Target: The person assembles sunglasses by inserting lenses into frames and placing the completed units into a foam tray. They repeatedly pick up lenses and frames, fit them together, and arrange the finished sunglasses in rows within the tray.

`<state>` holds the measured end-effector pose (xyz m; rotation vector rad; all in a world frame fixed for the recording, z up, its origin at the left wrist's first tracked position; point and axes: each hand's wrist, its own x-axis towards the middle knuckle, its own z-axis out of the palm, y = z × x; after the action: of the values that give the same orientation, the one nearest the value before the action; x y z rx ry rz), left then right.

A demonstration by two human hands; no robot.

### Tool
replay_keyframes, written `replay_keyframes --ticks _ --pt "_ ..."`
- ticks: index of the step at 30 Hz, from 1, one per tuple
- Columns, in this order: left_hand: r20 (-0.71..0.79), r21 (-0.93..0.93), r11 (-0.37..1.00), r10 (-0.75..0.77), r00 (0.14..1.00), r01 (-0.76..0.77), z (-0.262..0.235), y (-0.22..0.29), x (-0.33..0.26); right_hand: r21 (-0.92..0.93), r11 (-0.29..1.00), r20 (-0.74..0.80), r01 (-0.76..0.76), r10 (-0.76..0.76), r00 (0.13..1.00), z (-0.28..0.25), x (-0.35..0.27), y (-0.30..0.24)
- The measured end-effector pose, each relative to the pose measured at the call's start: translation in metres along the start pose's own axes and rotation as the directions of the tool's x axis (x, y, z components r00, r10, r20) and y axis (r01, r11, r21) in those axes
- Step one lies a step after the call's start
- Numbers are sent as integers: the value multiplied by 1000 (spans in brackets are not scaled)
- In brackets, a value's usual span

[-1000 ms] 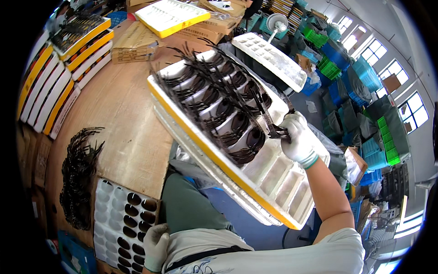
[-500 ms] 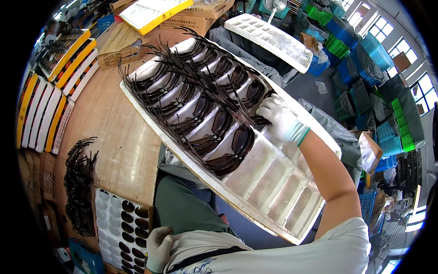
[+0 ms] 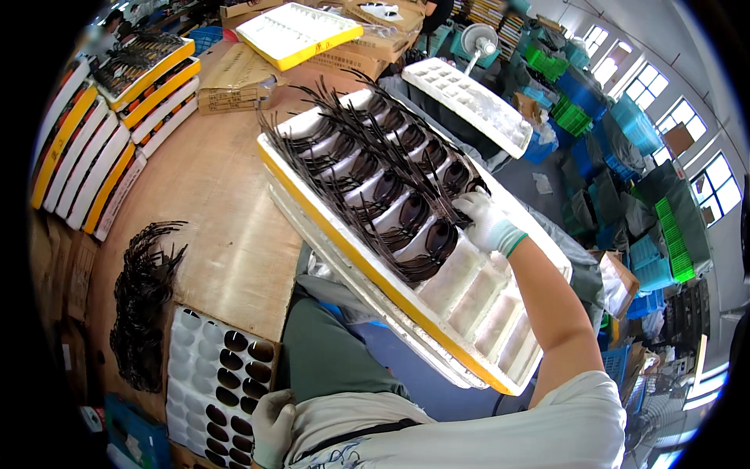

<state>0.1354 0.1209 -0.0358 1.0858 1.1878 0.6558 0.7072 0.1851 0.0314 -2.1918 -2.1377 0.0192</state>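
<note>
A long white foam tray (image 3: 512, 363) with a yellow side lies at a slant before me. Dark sunglasses (image 3: 437, 238) with thin brown-black temples fill its far compartments in two rows. My right hand (image 3: 486, 223), in a white glove with a green cuff, reaches across to the last filled compartment of the right row. Its fingers are curled on the sunglasses there; the fingertips are partly hidden. Low at the left, my gloved left hand (image 3: 273, 426) is closed near my body, beside a sheet of dark lenses (image 3: 230, 359). Whatever its fingers may hold is hidden.
A tangled pile of dark temples (image 3: 144, 305) lies on the wooden table (image 3: 226, 195). Stacked foam trays (image 3: 82, 156) stand at the left, a cardboard box (image 3: 234, 82) behind. Another white tray (image 3: 476, 105) sits at the back near a fan (image 3: 479, 41). Crates (image 3: 641, 121) line the right.
The whole view has shifted, so the tray sits farther right and its yellow near side shows. My right hand stays at the same part of the tray; my left hand remains by the lens sheet.
</note>
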Motion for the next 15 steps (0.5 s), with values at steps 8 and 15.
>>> replay_keyframes --ticks 8,15 --pt "-29 -85 996 21 999 -23 -31 -18 -24 -100 983 176 -154 169 970 -16 14 -22" --pt "-106 -123 991 40 994 -53 -55 -26 -36 -291 925 87 -244 279 956 -81 14 -108"
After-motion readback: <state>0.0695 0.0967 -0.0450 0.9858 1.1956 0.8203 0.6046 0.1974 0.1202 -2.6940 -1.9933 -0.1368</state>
